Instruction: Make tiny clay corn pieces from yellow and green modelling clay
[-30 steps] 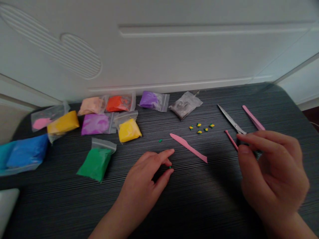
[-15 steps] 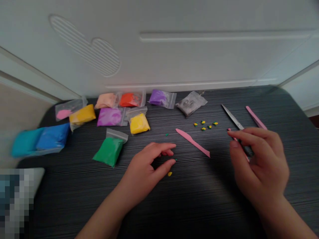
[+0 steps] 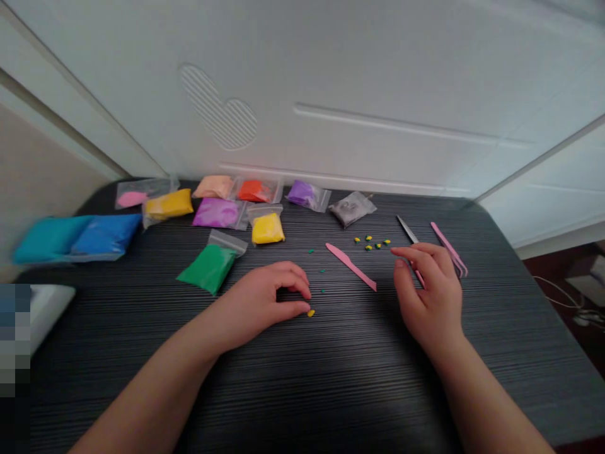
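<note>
My left hand (image 3: 267, 296) hovers over the dark table, fingers curved and apart. Its thumb tip is at a small yellow clay piece (image 3: 311, 313); I cannot tell whether they touch. Tiny green clay bits (image 3: 322, 291) lie just beyond its fingertips. Further right, my right hand (image 3: 430, 290) has its thumb and index finger slightly apart, with nothing visible between their tips. Under it, scissors (image 3: 407, 229) show a blade, and a pink stick-like part is mostly covered. Several small yellow-and-green clay pieces (image 3: 368, 248) sit beyond it. A pink plastic knife (image 3: 350, 266) lies between the hands.
Bags of coloured clay, such as a green bag (image 3: 208, 268), a yellow bag (image 3: 267, 228) and a blue bag (image 3: 106, 235), line the table's left and back. Pink tweezers (image 3: 444, 241) lie at the right. A white panel (image 3: 378, 75) rises behind the table.
The view has shifted. My left thumb has moved from a green bit to beside the yellow piece, uncovering green bits. My right hand has moved left relative to the scissors.
</note>
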`<state>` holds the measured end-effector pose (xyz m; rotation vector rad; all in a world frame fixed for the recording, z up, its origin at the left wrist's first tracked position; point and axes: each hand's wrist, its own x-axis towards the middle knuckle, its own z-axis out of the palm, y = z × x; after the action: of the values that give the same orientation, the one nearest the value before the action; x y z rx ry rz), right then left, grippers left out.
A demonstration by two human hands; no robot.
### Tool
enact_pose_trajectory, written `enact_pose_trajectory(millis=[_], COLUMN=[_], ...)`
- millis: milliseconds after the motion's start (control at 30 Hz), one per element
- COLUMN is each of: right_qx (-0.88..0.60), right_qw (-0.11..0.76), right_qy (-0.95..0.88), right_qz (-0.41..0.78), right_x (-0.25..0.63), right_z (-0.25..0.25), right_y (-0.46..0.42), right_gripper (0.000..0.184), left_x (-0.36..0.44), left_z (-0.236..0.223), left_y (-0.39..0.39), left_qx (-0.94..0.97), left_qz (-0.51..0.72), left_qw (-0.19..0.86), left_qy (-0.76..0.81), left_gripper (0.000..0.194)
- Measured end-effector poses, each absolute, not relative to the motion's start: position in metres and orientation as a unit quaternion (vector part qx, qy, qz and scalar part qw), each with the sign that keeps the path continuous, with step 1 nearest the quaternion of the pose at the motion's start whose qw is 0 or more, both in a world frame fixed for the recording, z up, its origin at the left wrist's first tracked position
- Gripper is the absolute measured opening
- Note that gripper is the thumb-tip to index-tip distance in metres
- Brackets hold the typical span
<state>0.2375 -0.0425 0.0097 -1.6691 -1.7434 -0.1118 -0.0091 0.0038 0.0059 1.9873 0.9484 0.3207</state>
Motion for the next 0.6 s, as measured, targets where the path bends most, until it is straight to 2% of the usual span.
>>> enact_pose_trajectory(millis=[300,500,600], right_qx=[-0.577,-0.532,-0.536], right_qw=[0.344,0.265,0.255], right_qy=[-0.738,-0.802,-0.802], right_qz=[-0.059,-0.057,-0.065], right_x=[0.218,0.203,0.201], right_z=[0.002,-0.004,-0.005], right_y=[-0.048,-0.049,-0.049], right_gripper=[0.017,0.018,0.018], left_x=[-0.006,-0.004,-0.004], left_z=[0.007,0.004,0.002], left_y=[-0.006,-0.010,-0.014], left_qx=[0.849,0.860,0.867], left_qz=[0.147,0.159,0.172], left_qw=[0.356,0.330,0.315], left_qy=[0.361,0.356,0.345], left_gripper=[0.023,0.029,0.027])
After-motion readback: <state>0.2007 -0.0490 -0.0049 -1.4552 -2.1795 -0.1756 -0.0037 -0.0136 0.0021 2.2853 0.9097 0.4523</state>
